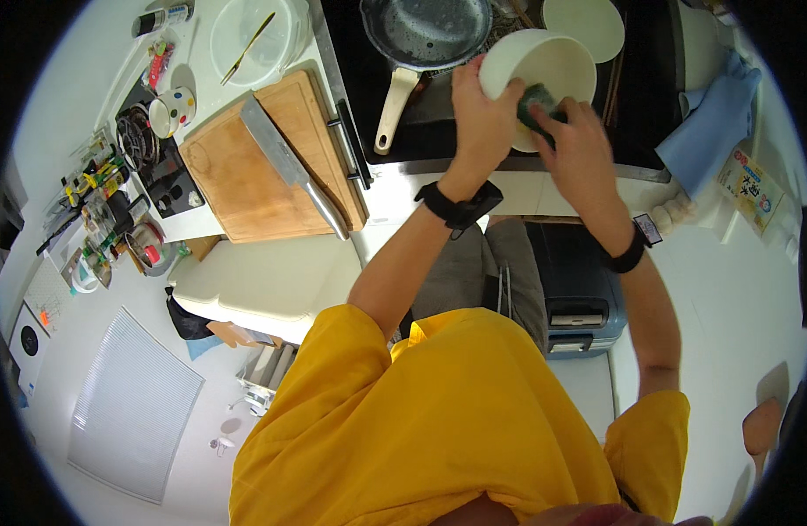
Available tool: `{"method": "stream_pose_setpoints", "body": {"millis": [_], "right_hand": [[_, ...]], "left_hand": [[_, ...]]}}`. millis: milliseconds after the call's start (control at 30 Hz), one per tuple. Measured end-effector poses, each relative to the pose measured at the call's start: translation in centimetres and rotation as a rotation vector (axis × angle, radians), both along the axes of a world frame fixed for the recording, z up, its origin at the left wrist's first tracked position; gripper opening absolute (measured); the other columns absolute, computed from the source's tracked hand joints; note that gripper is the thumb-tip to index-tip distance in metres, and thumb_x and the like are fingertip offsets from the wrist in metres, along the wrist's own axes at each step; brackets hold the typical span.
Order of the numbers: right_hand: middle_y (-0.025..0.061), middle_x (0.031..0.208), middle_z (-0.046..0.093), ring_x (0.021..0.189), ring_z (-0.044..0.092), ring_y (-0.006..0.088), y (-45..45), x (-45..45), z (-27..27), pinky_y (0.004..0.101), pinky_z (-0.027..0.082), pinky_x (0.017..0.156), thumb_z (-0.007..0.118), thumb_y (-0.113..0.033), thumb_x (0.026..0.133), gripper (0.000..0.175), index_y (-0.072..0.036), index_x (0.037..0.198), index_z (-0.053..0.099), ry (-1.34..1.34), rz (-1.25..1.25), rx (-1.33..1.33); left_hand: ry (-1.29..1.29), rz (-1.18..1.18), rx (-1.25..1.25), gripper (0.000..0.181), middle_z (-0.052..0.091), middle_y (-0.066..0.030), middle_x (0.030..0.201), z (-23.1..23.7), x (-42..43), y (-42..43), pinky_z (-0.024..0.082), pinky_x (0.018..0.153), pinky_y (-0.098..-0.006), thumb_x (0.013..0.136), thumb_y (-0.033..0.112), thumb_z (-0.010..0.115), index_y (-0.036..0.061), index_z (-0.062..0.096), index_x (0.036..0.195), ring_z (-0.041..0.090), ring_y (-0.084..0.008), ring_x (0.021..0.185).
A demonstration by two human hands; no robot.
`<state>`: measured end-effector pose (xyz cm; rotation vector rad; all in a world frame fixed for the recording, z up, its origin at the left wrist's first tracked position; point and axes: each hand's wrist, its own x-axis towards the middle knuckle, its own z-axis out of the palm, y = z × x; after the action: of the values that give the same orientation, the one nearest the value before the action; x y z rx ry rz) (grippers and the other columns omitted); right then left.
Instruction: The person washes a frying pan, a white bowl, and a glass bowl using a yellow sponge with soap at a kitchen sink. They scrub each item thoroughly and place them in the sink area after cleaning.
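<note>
A white bowl [502, 56] is tipped so that its inside faces me, above a black recessed surface [430, 118] that looks like a sink. My left hand [484, 118] grips the bowl by its left side, with the thumb over the rim. Inside the bowl, my right hand [580, 148] pinches a dark green scouring pad [536, 102] against the wall. Its fingertips hide part of the pad, and the hand is slightly blurred. Behind and left of the bowl lies a wet dark frying pan [430, 33] with a cream handle [397, 108].
A kitchen knife [278, 148] rests on a wooden cutting board [226, 177] at left. Beyond are a lidded clear container [245, 39] with a gold fork [249, 49] and a dotted mug [172, 112]. A pale plate [584, 26], chopsticks [614, 85] and blue cloth [709, 128] are at right.
</note>
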<state>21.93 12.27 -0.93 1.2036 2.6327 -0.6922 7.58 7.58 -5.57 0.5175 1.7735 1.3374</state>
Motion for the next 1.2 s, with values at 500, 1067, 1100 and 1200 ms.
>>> {"method": "stream_pose_setpoints", "body": {"millis": [500,1067,1100,1200], "right_hand": [[0.0111,0.110,0.059,0.109,0.056,0.0269,1.7,-0.8,-1.0,0.0375,0.049,0.092,0.068,-0.013,0.082,0.031,-0.004,0.112,0.071,-0.046,0.330,0.357],[0.0128,0.110,0.061,0.106,0.058,0.0287,0.4,-0.8,-0.6,0.0391,0.048,0.096,0.067,-0.008,0.083,0.029,-0.006,0.111,0.071,-0.096,0.416,0.454],[0.0125,0.110,0.061,0.106,0.058,0.0285,0.0,-1.3,-0.8,0.0390,0.048,0.096,0.067,-0.010,0.083,0.029,-0.006,0.111,0.071,-0.099,0.338,0.364],[0.0153,0.104,0.065,0.100,0.061,0.0330,-1.3,-3.1,-1.1,0.0384,0.049,0.088,0.066,-0.014,0.087,0.027,-0.001,0.110,0.071,0.160,-0.132,-0.250]], "left_hand": [[-0.159,0.023,-0.029,0.052,0.054,-0.0183,0.109,-1.5,-1.5,-1.4,0.045,0.090,-0.0397,0.085,0.027,0.072,-0.0080,0.057,0.120,0.056,-0.0300,0.102],[-0.100,0.008,-0.128,0.064,0.050,-0.0186,0.115,-0.4,-1.2,-2.8,0.045,0.093,-0.0402,0.089,0.040,0.073,-0.0080,0.053,0.126,0.054,-0.0310,0.107],[-0.150,0.067,-0.088,0.064,0.050,-0.0186,0.115,-0.6,-1.0,-2.5,0.045,0.093,-0.0405,0.089,0.040,0.073,-0.0082,0.052,0.126,0.054,-0.0310,0.107],[-0.280,0.113,-0.027,0.059,0.053,-0.0165,0.116,-1.3,-0.3,-1.5,0.045,0.093,-0.0389,0.093,0.038,0.069,-0.0068,0.052,0.128,0.055,-0.0268,0.106]]}}
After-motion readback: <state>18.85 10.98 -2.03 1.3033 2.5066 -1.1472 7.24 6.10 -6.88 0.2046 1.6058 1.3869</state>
